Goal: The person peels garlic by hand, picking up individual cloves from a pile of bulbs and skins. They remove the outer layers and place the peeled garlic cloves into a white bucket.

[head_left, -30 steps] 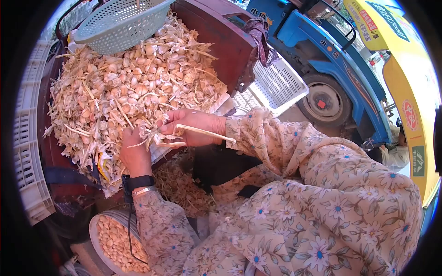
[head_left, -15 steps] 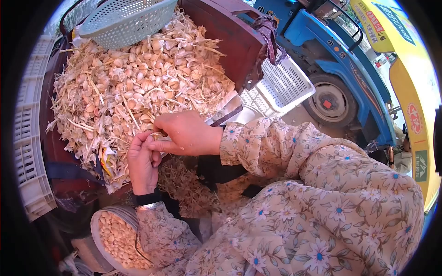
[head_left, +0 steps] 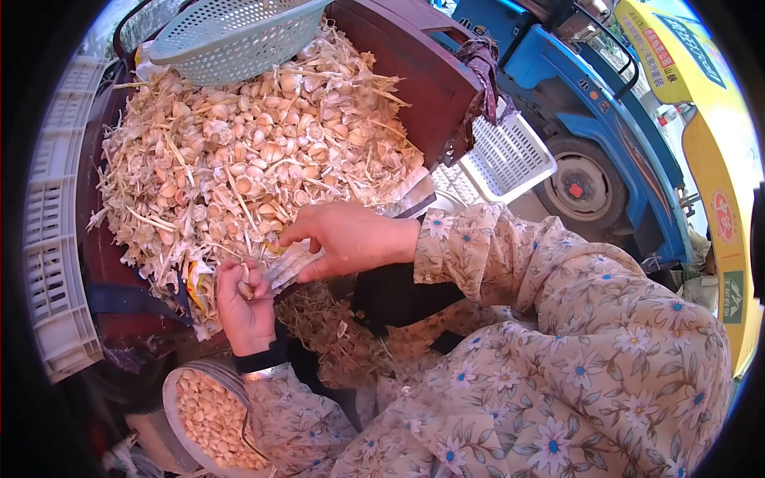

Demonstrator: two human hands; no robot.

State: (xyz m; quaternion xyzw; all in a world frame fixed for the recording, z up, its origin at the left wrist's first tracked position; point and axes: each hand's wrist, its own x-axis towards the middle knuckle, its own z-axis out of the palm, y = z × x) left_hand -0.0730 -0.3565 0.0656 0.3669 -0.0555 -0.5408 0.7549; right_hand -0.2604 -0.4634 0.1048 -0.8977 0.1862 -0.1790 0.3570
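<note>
A heap of unpeeled garlic (head_left: 263,151), mixed with dry skins and stalks, lies before me. At its near edge my left hand (head_left: 249,317) is closed, fingers curled up around a small pale garlic clove (head_left: 245,290), partly hidden by them. To its right, my right hand (head_left: 355,237) hovers over the heap's edge, thumb and forefinger apart with nothing seen between them. Below my left wrist stands a bucket (head_left: 174,398) holding peeled garlic cloves (head_left: 211,418).
A pale green basket (head_left: 239,44) rests on the heap's far side. White plastic crates (head_left: 52,271) stand at the left, and a white crate (head_left: 510,159) sits to the right. Beyond it are a blue vehicle (head_left: 606,119) and a yellow canopy (head_left: 721,159). Dry skins (head_left: 335,334) lie below my hands.
My hands have come apart: the right has moved off to the right and its fingers have spread. The left stays closed, slightly lower. The whole view has shifted slightly.
</note>
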